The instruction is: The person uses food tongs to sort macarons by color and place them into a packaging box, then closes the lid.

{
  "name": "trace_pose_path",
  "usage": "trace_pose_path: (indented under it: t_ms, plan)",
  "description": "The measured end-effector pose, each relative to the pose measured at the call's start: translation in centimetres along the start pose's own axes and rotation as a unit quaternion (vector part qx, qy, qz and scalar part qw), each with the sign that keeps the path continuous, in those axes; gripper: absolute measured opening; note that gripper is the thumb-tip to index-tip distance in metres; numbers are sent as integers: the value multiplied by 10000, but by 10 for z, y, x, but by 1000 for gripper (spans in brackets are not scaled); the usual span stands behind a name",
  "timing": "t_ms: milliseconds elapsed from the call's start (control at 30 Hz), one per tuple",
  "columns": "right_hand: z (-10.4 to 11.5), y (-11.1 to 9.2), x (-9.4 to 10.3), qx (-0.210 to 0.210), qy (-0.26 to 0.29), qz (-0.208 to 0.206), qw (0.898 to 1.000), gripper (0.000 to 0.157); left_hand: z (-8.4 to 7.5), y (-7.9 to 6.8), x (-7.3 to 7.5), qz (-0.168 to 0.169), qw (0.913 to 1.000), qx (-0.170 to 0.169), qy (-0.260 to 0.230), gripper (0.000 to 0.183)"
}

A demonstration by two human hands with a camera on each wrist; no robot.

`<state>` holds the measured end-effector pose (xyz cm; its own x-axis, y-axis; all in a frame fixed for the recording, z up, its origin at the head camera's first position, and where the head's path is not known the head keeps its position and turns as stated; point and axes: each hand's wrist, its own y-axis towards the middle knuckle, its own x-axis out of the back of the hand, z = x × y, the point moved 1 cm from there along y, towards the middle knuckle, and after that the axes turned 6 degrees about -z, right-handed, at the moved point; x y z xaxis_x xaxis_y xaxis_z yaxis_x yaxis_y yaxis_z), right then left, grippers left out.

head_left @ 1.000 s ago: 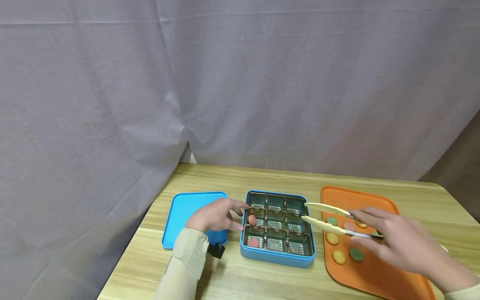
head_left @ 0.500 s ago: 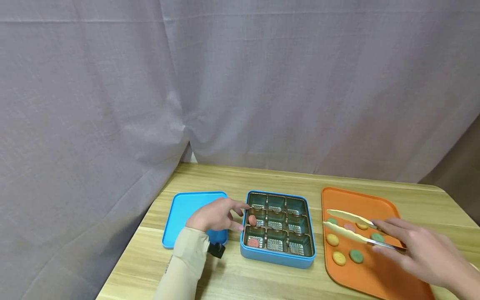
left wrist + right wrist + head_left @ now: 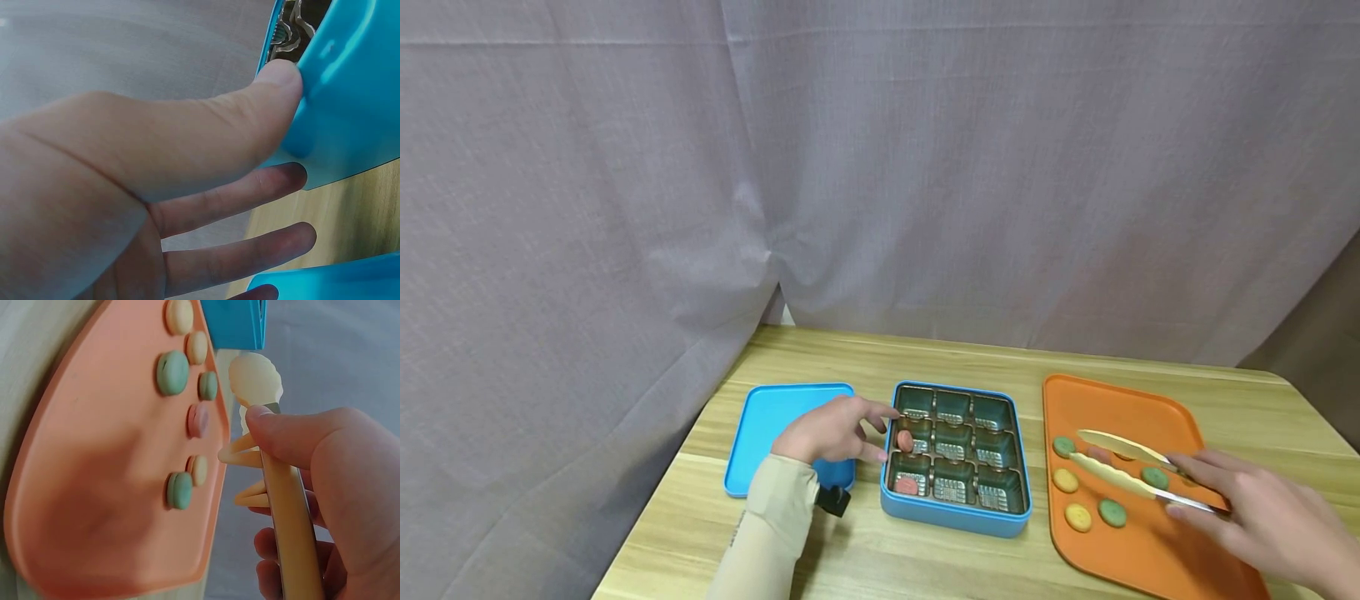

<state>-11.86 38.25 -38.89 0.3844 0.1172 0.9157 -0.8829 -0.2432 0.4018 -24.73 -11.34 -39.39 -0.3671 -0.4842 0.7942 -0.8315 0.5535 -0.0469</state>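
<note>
Left of the blue box (image 3: 951,518), the left hand (image 3: 829,429) is partly covering a lid (image 3: 773,425); right of it, tongs (image 3: 1118,478) are partly hiding a pink macaron (image 3: 1099,454), an orange tray (image 3: 1112,400) running off the bottom edge.

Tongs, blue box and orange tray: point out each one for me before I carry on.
Tongs (image 3: 287,500): right wrist view, on the handle.
Blue box (image 3: 953,517): head view, on its near outer wall.
Orange tray (image 3: 1112,407): head view, on bare surface towards its far end.
</note>
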Motion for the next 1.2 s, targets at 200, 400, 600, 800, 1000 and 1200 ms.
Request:
trace_pose_path:
  t_ms: [200, 400, 600, 800, 1000, 1200]
  plan:
    - [-8, -4, -5, -50, -130, 126, 9998, 63, -1, 0, 0, -1, 10000, 48, 0, 61]
    - [-15, -6, -7, -190, -162, 333, 9991, 66, -1, 0, 1, 1, 10000, 56, -2, 62]
    - [-22, -8, -9, -226, -130, 403, 9988, 68, 0, 0, 1, -18, 10000, 3, -7, 61]
    - [-27, -5, -10, -502, -71, 880, 9948, 75, 0, 0, 1, -8, 10000, 72, -8, 61]
    - [-27, -6, -14, -585, -123, 1055, 9926, 75, 0, -1, 1, -15, 10000, 93, -16, 61]
    - [-28, -5, -17, -603, -110, 1117, 9919, 74, 0, -1, 0, -13, 10000, 48, -28, 61]
